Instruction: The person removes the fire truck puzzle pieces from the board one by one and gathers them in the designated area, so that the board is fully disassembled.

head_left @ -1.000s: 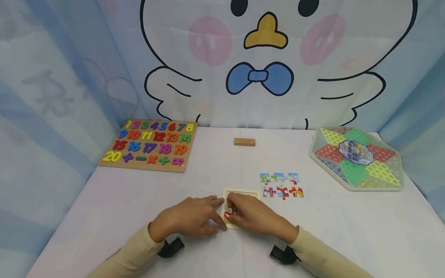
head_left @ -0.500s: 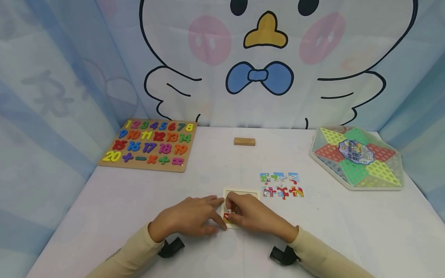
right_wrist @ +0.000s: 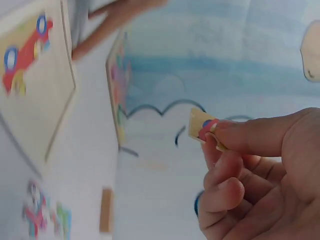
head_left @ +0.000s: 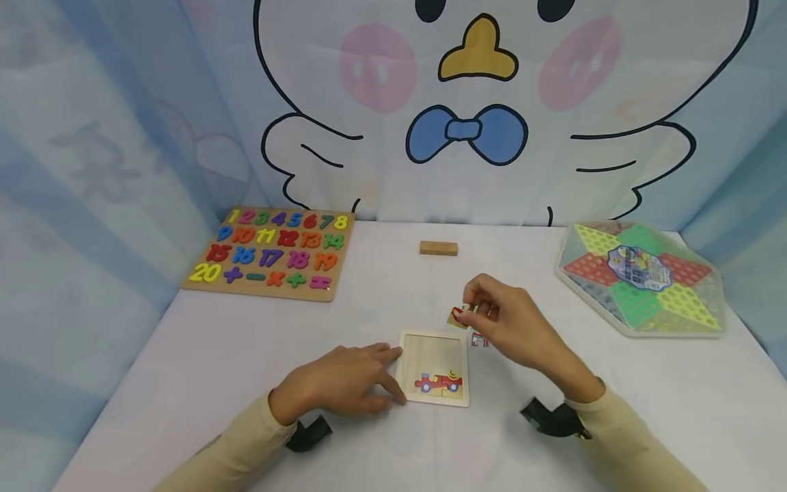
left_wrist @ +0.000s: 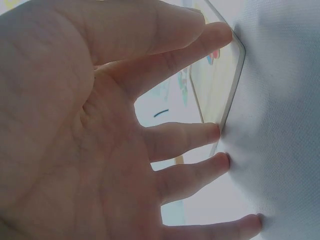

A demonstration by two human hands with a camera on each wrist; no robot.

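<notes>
A small wooden puzzle tray (head_left: 432,348) lies in front of me, with joined puzzle pieces of a red car (head_left: 439,383) in its lower right part. My left hand (head_left: 341,381) has its fingers extended, and two fingertips touch the tray's left rim; the left wrist view shows the same straight fingers (left_wrist: 185,137). Above the tray's upper right corner, my right hand (head_left: 515,324) pinches a puzzle piece (head_left: 456,318) between thumb and finger. In the right wrist view that piece (right_wrist: 199,125) is yellowish with some red and blue. Beneath the right hand, loose puzzle pieces (head_left: 479,339) are mostly hidden.
A number board (head_left: 270,256) with coloured digits lies at the back left. At the back centre sits a wooden block (head_left: 438,248). A hexagonal game box (head_left: 642,280) occupies the back right. A patterned curtain (head_left: 467,184) hangs behind the white table (head_left: 184,383).
My right hand has lifted a puzzle piece from the tray's lower left and moved up and right with it. The left hand has stayed at the rim. The head view has shifted slightly.
</notes>
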